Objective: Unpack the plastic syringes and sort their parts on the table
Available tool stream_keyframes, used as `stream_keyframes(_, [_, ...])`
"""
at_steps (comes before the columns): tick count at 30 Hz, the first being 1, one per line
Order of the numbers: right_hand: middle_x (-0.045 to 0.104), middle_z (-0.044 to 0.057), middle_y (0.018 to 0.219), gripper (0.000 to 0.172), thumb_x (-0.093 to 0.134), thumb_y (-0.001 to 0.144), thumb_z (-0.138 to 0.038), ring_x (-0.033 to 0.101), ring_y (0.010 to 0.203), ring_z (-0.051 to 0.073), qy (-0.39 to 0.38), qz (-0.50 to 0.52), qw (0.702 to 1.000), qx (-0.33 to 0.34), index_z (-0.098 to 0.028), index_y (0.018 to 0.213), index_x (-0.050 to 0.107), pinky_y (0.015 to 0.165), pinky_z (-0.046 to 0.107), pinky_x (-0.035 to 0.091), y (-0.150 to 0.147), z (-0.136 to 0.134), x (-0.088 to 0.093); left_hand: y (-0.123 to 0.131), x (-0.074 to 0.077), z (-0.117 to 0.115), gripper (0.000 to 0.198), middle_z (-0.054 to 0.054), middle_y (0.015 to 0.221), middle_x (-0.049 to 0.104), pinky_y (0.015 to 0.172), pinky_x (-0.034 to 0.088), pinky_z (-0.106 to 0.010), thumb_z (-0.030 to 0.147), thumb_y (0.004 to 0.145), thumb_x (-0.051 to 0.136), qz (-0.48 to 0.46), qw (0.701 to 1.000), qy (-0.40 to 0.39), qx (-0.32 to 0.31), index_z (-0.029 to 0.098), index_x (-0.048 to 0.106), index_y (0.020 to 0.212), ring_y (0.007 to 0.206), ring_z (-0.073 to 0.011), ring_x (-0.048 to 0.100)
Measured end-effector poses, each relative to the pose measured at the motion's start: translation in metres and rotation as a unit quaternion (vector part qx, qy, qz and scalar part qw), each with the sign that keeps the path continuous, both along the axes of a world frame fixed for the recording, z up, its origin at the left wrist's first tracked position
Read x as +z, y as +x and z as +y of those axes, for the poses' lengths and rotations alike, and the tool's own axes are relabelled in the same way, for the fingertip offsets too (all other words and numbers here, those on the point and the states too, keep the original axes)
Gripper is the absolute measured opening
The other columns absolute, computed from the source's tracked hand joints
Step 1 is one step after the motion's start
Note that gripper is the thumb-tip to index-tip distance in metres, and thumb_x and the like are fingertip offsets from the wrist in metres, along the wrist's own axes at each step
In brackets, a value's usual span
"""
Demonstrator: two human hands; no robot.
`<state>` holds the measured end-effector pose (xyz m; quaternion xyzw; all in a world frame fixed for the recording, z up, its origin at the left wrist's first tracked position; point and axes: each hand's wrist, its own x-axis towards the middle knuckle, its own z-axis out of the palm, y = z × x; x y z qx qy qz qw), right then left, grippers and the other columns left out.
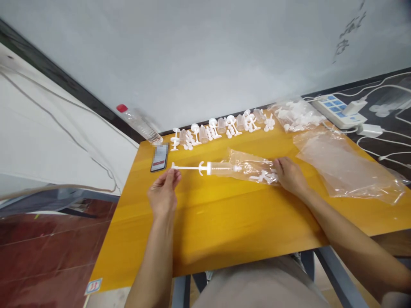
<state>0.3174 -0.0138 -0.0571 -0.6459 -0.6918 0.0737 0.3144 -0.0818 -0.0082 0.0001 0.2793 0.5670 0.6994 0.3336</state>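
Observation:
My left hand pinches the end of the white plunger of a large plastic syringe, which lies level above the table. Its plunger is drawn far out of the clear barrel, and a white finger grip sits at the barrel's rear. The barrel's front end reaches the mouth of a clear plastic bag; I cannot tell how far inside it is. Small white plastic pieces lie within the bag. At the bag's far right end, the fingers of my right hand are closed on it.
Along the table's back edge runs a row of white plungers, clear barrels and small white parts. A phone and a water bottle are at the left. To the right are a bag of white parts, flat clear bags and a power strip.

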Motion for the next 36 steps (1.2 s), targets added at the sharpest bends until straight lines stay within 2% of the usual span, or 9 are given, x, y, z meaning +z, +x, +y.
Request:
stream_keyframes(7, [0.068, 0.020, 0.100, 0.043, 0.035, 0.103, -0.042, 0.064, 0.102, 0.034, 0.014, -0.076, 0.994, -0.073, -0.017, 0.091, 0.067, 0.093, 0.049, 0.050, 0.041, 0.013, 0.027, -0.024, 0.008, -0.006, 0.025, 0.000, 0.073, 0.072, 0.081, 0.065, -0.026, 0.028, 0.071, 0.088, -0.007, 0.996, 0.031, 0.078, 0.012, 0.070, 0.076, 0.072, -0.0107, 0.073])
stream_keyframes(11, [0.066, 0.023, 0.126, 0.051, 0.039, 0.104, -0.054, 0.061, 0.119, 0.035, 0.098, 0.010, 0.994, -0.049, -0.014, 0.115, 0.069, 0.100, 0.048, 0.047, -0.012, -0.008, 0.058, -0.005, 0.006, -0.012, 0.026, -0.001, 0.074, 0.074, 0.080, 0.064, -0.025, 0.029, 0.067, 0.090, -0.028, 0.998, 0.021, 0.053, 0.012, 0.073, 0.076, 0.073, -0.0110, 0.073])
stream_keyframes(15, [0.068, 0.008, 0.073, 0.066, 0.029, 0.104, -0.068, 0.063, 0.069, 0.021, -0.091, 0.169, 0.978, 0.078, -0.020, 0.076, 0.066, 0.072, 0.035, 0.048, -0.088, -0.017, 0.073, 0.030, 0.002, -0.014, 0.034, -0.003, 0.081, 0.077, 0.082, 0.064, -0.028, 0.037, 0.064, 0.092, -0.038, 0.999, 0.013, -0.005, 0.014, 0.075, 0.082, 0.075, -0.0118, 0.073])
stream_keyframes(19, [0.044, 0.002, 0.051, 0.074, 0.025, 0.098, -0.079, 0.044, 0.052, 0.015, -0.153, 0.246, 0.956, 0.052, -0.022, 0.053, 0.039, 0.054, 0.031, 0.032, -0.120, 0.003, 0.068, 0.048, -0.001, -0.012, 0.042, -0.008, 0.093, 0.078, 0.078, 0.064, -0.031, 0.048, 0.067, 0.090, -0.003, 0.990, -0.030, -0.139, 0.015, 0.074, 0.087, 0.084, -0.0171, 0.075])
stream_keyframes(23, [0.035, 0.001, 0.050, 0.070, 0.028, 0.097, -0.079, 0.035, 0.050, 0.014, -0.192, 0.215, 0.955, 0.070, -0.023, 0.055, 0.027, 0.052, 0.032, 0.025, -0.121, 0.022, 0.061, 0.047, -0.001, -0.005, 0.064, -0.009, 0.134, 0.070, 0.076, 0.063, -0.027, 0.045, 0.064, 0.094, 0.073, 0.960, -0.023, -0.270, 0.024, 0.071, 0.120, 0.099, -0.0193, 0.073])
stream_keyframes(25, [0.035, 0.001, 0.050, 0.068, 0.027, 0.098, -0.077, 0.036, 0.049, 0.014, -0.210, 0.196, 0.954, 0.083, -0.024, 0.055, 0.026, 0.052, 0.032, 0.026, -0.121, 0.025, 0.055, 0.046, -0.003, -0.002, 0.069, -0.008, 0.125, 0.074, 0.075, 0.060, -0.024, 0.038, 0.059, 0.097, 0.115, 0.938, -0.041, -0.325, 0.024, 0.072, 0.121, 0.093, -0.0172, 0.073])
stream_keyframes(27, [0.035, 0.001, 0.050, 0.068, 0.023, 0.099, -0.075, 0.036, 0.048, 0.015, -0.206, 0.181, 0.958, 0.079, -0.024, 0.055, 0.025, 0.053, 0.032, 0.027, -0.123, 0.023, 0.046, 0.047, -0.008, -0.001, 0.056, -0.006, 0.100, 0.078, 0.071, 0.059, -0.022, 0.039, 0.061, 0.096, 0.119, 0.929, -0.078, -0.343, 0.020, 0.077, 0.110, 0.080, -0.0146, 0.072])
stream_keyframes(31, [0.034, 0.002, 0.046, 0.067, 0.013, 0.103, -0.068, 0.032, 0.045, 0.015, -0.114, 0.133, 0.980, 0.094, -0.026, 0.051, 0.022, 0.053, 0.033, 0.027, -0.127, 0.015, 0.030, 0.052, -0.021, -0.001, 0.049, -0.005, 0.086, 0.077, 0.064, 0.060, -0.024, 0.045, 0.063, 0.095, -0.013, 0.931, -0.162, -0.326, 0.016, 0.079, 0.099, 0.070, -0.0139, 0.070])
stream_keyframes(36, [0.047, 0.005, 0.054, 0.067, 0.020, 0.101, -0.073, 0.043, 0.053, 0.016, -0.028, 0.118, 0.983, 0.137, -0.025, 0.057, 0.036, 0.058, 0.033, 0.034, -0.128, 0.013, 0.028, 0.052, -0.027, 0.003, 0.048, -0.006, 0.074, 0.073, 0.047, 0.053, -0.021, 0.051, 0.063, 0.093, -0.115, 0.901, -0.250, -0.335, 0.013, 0.077, 0.087, 0.056, -0.0130, 0.067])
